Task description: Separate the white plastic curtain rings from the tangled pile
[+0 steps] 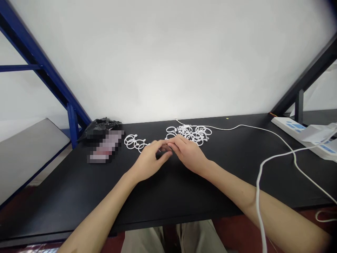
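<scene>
My left hand (152,160) is over the middle of the black table, its thumb spread away from its bent fingers. No object shows between them. The fingertips of my right hand (191,154) meet those of the left. Its fingers are pressed together, and whatever they pinch, if anything, is hidden. Just beyond my right hand lies a tangled pile of thin white plastic rings (198,130), with small knobs on them. A smaller group of similar white rings (130,141) rests to the left, partly covered by my left hand.
A crumpled black plastic bag (98,126) and a pixelated pinkish item (107,147) lie at the left. A white cable (259,172) loops across the right side, passing over my right forearm. A white-and-blue box (297,131) with papers sits far right. Slanted frame bars (44,66) flank the table (168,196).
</scene>
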The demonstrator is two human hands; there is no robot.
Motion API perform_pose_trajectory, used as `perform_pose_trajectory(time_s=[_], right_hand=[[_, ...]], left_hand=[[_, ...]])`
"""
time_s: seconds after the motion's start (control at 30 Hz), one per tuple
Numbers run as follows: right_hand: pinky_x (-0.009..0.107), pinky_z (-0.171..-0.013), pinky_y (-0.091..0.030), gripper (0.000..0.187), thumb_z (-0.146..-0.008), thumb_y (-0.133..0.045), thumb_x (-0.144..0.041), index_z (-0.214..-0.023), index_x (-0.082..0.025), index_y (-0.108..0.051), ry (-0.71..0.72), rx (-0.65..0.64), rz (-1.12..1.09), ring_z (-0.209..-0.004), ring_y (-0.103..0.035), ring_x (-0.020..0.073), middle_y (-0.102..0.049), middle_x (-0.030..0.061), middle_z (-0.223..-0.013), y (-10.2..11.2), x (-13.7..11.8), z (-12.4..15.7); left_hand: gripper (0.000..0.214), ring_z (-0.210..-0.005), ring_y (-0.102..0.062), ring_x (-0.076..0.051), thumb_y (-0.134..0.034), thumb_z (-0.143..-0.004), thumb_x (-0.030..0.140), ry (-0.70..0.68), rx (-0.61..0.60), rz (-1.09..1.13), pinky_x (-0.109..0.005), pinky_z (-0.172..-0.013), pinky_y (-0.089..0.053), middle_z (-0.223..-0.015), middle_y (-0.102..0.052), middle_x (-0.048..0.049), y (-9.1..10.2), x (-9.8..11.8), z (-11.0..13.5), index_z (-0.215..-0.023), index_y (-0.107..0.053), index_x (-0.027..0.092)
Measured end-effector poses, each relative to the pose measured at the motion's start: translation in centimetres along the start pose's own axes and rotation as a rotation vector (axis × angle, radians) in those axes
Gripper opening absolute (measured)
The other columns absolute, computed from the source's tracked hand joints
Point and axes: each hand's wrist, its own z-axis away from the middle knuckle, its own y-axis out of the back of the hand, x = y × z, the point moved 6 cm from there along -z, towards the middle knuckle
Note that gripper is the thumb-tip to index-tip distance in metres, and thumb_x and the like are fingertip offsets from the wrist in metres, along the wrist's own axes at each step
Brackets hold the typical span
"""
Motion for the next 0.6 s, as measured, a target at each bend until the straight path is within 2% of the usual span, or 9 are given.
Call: perform_pose_trajectory(time_s=[0.1, 0.2, 0.27, 0.33, 0.47, 0.53, 0.6], right_hand=[[0.026, -0.063, -0.048, 0.032, -0.103, -0.031, -0.029, -0.108, -0.018, -0.061, -0.045, 0.077, -0.089, -0.075, -0.062, 0.0145, -0.064, 0.0078, -0.095, 0.5, -0.2, 0.0], [0.027, -0.061, -0.05, 0.031, -0.102, -0.03, -0.026, -0.112, -0.018, -0.059, -0.073, 0.082, -0.168, -0.071, -0.059, 0.014, -0.062, 0.0081, -0.096, 0.5, -0.2, 0.1], [0.029, -0.066, -0.051, 0.03, -0.102, -0.03, -0.024, -0.114, -0.018, -0.057, -0.097, 0.091, -0.222, -0.073, -0.058, 0.0143, -0.06, 0.0084, -0.098, 0.6, -0.2, 0.1], [0.032, -0.074, -0.052, 0.026, -0.101, -0.035, -0.025, -0.116, -0.019, -0.056, -0.116, 0.096, -0.267, -0.081, -0.059, 0.0162, -0.058, 0.0093, -0.102, 0.7, -0.1, 0.0], [0.038, -0.086, -0.049, 0.022, -0.098, -0.044, -0.027, -0.113, -0.02, -0.058, -0.16, 0.086, -0.304, -0.099, -0.057, 0.021, -0.059, 0.0103, -0.106, 0.9, 0.3, -0.2], [0.036, -0.084, -0.048, 0.022, -0.098, -0.044, -0.028, -0.112, -0.02, -0.06, -0.22, 0.063, -0.366, -0.093, -0.058, 0.0195, -0.062, 0.0081, -0.101, 0.8, 0.8, -0.2], [0.033, -0.077, -0.05, 0.023, -0.099, -0.043, -0.032, -0.106, -0.021, -0.062, -0.316, 0.025, -0.499, -0.082, -0.059, 0.0166, -0.063, 0.0043, -0.089, 0.3, 1.5, -0.1]], left_hand=[[0.02, -0.085, -0.064, -0.016, -0.053, -0.092, 0.031, 0.05, -0.109, 0.22, -0.029, -0.078, -0.05, -0.097, -0.072, -0.0007, -1.5, 1.0, 0.0, -0.104, -0.066, 0.023], [0.017, -0.078, -0.064, -0.015, -0.054, -0.091, 0.031, 0.106, -0.098, 0.288, -0.028, -0.073, -0.049, -0.09, -0.072, 0.0004, -2.0, 1.1, -0.1, -0.096, -0.068, 0.022], [0.017, -0.073, -0.063, -0.014, -0.054, -0.091, 0.031, 0.151, -0.083, 0.341, -0.027, -0.07, -0.05, -0.086, -0.072, 0.0005, -2.1, 0.6, -0.3, -0.095, -0.067, 0.021], [0.019, -0.071, -0.062, -0.013, -0.054, -0.091, 0.034, 0.198, -0.041, 0.428, -0.028, -0.07, -0.051, -0.085, -0.071, -0.0003, -1.7, -0.1, -0.4, -0.096, -0.066, 0.02], [0.026, -0.075, -0.064, -0.014, -0.059, -0.089, 0.04, 0.245, 0.121, 0.645, -0.031, -0.078, -0.053, -0.089, -0.071, -0.0034, -0.4, -2.1, -0.6, -0.099, -0.064, 0.017], [0.026, -0.076, -0.064, -0.014, -0.06, -0.089, 0.041, 0.237, 0.173, 0.705, -0.032, -0.08, -0.053, -0.089, -0.071, -0.0041, 0.2, -2.7, -0.6, -0.1, -0.062, 0.017], [0.023, -0.077, -0.064, -0.015, -0.058, -0.09, 0.039, 0.213, 0.176, 0.652, -0.032, -0.08, -0.053, -0.088, -0.07, -0.0036, 0.6, -2.7, -0.5, -0.098, -0.061, 0.018]])
